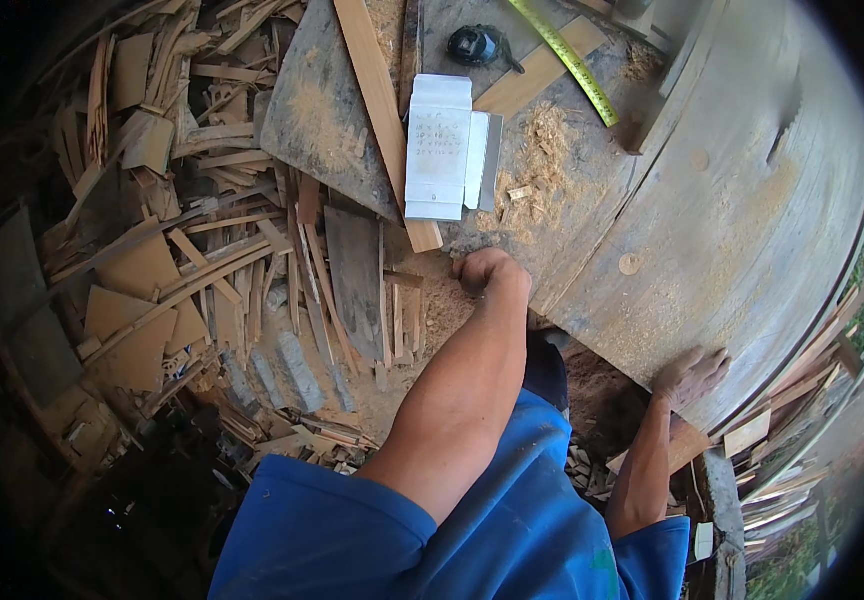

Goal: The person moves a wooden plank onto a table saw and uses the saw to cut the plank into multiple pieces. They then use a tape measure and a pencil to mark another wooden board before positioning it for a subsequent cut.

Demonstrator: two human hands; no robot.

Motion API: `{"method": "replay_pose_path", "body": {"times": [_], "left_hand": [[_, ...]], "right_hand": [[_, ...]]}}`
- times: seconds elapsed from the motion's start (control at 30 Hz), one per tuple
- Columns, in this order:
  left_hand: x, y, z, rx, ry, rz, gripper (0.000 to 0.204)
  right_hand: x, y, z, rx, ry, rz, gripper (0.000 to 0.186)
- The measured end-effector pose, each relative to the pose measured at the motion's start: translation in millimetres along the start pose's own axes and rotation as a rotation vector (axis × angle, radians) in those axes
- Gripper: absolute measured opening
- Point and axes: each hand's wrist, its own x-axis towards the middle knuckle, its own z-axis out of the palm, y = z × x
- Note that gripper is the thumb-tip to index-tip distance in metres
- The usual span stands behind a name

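My left hand [492, 272] is closed at the near edge of a dusty wooden table [582, 235]. Its fingers curl under, and whatever they may hold is hidden. Just beyond it lies an unfolded white cardboard box [439, 160] with handwriting on it. A long wooden strip [377, 110] runs under the card's left side, one end close to my left hand. To the right, my right hand [690, 378] rests on the wooden surface near its edge, fingers stretched out, nothing in them.
A black tape measure [479, 45], a yellow measuring blade [567, 62] and a flat board [542, 68] lie at the far side. Sawdust and shavings [542, 150] cover part of the table. Piled wood offcuts [152, 270] crowd the left; more scraps lie at right.
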Motion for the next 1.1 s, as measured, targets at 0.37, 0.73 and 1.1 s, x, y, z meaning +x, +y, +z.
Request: {"method": "replay_pose_path", "body": {"times": [0.37, 0.73, 1.1], "left_hand": [[44.7, 17.3, 23.7, -0.188, 0.009, -0.118, 0.055], [32.8, 16.0, 17.7, 0.049, -0.014, -0.020, 0.055], [-8.4, -0.9, -1.9, 0.019, 0.053, 0.041, 0.057]], "right_hand": [[1.3, -3.9, -0.8, 0.000, -0.011, -0.007, 0.069], [0.5, -4.4, -2.8, 0.015, -0.007, -0.012, 0.069], [-0.3, -2.9, -3.7, 0.034, 0.009, -0.002, 0.069]]}}
